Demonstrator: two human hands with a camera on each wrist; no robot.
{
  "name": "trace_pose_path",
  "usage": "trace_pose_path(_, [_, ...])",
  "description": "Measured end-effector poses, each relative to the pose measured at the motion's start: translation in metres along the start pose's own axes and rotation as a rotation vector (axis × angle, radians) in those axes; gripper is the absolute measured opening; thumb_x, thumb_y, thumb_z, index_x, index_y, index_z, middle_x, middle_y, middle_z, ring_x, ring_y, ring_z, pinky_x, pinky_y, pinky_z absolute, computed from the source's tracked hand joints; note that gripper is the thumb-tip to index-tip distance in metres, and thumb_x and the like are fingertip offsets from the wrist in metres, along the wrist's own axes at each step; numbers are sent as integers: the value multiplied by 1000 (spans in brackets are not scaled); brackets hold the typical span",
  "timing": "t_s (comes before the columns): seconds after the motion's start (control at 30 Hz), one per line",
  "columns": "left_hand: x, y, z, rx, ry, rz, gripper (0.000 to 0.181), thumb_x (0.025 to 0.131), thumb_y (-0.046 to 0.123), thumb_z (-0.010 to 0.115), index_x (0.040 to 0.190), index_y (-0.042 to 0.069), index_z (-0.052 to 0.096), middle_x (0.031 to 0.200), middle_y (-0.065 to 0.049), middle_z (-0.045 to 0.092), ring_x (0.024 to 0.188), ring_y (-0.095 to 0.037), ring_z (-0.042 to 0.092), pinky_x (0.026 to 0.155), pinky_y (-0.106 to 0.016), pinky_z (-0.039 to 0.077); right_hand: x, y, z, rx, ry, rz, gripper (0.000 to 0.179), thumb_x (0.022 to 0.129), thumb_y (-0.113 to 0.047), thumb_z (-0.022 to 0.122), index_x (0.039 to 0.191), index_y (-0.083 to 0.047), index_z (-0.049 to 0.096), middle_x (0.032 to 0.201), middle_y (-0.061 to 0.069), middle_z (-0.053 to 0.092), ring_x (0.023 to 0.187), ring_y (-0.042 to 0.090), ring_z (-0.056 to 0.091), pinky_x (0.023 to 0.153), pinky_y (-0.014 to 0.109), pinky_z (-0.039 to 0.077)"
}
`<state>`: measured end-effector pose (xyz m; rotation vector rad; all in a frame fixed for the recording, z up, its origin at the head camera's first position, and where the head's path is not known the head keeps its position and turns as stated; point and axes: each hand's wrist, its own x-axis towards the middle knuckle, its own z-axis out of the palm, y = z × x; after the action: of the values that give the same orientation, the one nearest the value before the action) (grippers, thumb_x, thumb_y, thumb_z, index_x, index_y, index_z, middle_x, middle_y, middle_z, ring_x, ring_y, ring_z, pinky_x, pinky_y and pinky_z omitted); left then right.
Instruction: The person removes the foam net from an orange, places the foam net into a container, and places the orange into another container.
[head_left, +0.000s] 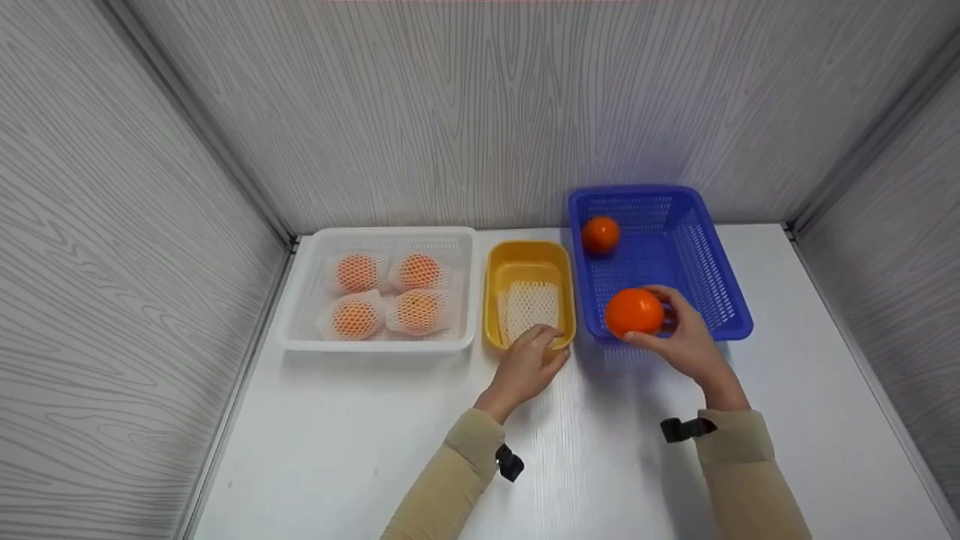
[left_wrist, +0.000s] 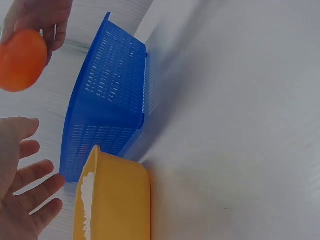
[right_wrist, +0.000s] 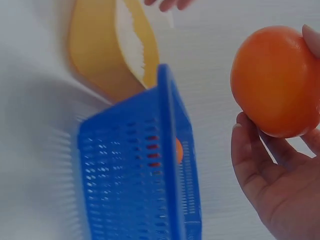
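Observation:
My right hand (head_left: 686, 337) grips a smooth, round orange fruit (head_left: 634, 313) between thumb and fingers, raised over the near edge of the blue basket (head_left: 727, 300). In the right wrist view the fruit (right_wrist: 277, 82) sits above the basket's rim, fingers beneath it. A second orange fruit (head_left: 601, 235) lies in the basket's far left corner. My left hand (head_left: 527, 367) hovers at the near rim of the yellow bin (head_left: 529, 250), its fingers spread and holding nothing in the left wrist view. Inside that bin lie white foam net sleeves (head_left: 533, 307), partly hidden by the hand.
To the left stands a white basket (head_left: 300, 330) holding several orange fruits (head_left: 357, 319) in foam nets. All three containers line up along the back wall (head_left: 450, 135) on a white table (head_left: 337, 427). Side walls rise left and right.

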<state>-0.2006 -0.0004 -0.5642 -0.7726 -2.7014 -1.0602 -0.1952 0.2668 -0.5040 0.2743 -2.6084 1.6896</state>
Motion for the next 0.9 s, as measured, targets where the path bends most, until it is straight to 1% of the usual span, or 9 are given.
trace_pose_path(0.17, [2, 6, 4, 1, -28, 12, 31, 96, 24, 64, 121, 6, 65, 118, -2, 62, 110, -15, 58, 97, -25, 45, 14, -10, -17, -32, 28, 5, 77, 83, -28, 80, 146, -11, 40, 135, 11, 48, 112, 26, 50, 94, 33, 44])
trace_pose_path(0.3, [3, 11, 8, 38, -65, 12, 33, 97, 28, 63, 124, 8, 64, 121, -2, 62, 112, -14, 57, 99, -25, 43, 25, -13, -27, -46, 35, 24, 79, 84, -30, 79, 149, -14, 37, 140, 12, 47, 114, 27, 51, 95, 37, 45])
trace_pose_path(0.4, [5, 16, 10, 68, -97, 8, 36, 98, 30, 61, 127, 9, 63, 125, -3, 60, 116, -16, 56, 102, -27, 41, 33, -11, -33, -45, 31, 40, 80, 85, -31, 78, 151, -14, 36, 141, 13, 45, 115, 28, 51, 96, 40, 46])
trace_pose_path(0.57, [7, 22, 15, 98, -134, 9, 38, 99, 33, 59, 130, 11, 62, 130, -2, 58, 122, -15, 52, 105, -27, 38, 47, -4, -39, -16, 32, 104, 80, 86, -34, 77, 151, -15, 34, 143, 15, 42, 118, 31, 49, 100, 48, 43])
trace_pose_path(0.7, [11, 24, 19, 124, -139, 38, 38, 99, 32, 60, 131, 12, 62, 132, -2, 58, 124, -16, 51, 106, -29, 37, 56, 0, -42, 12, 38, 168, 81, 86, -37, 77, 150, -14, 33, 143, 16, 40, 121, 33, 46, 102, 51, 39])
trace_pose_path(0.77, [13, 25, 20, 152, -137, 54, 37, 98, 31, 61, 131, 13, 63, 133, -3, 57, 125, -17, 51, 107, -31, 37, 59, 2, -44, 24, 37, 199, 82, 86, -38, 76, 150, -14, 32, 144, 17, 39, 123, 35, 44, 103, 53, 38])
trace_pose_path(0.9, [17, 28, 24, 192, -143, 59, 38, 97, 30, 63, 131, 13, 63, 137, -5, 55, 129, -18, 48, 107, -34, 37, 64, 7, -49, 27, 40, 255, 88, 84, -45, 76, 151, -14, 29, 145, 18, 37, 127, 36, 41, 106, 54, 35])
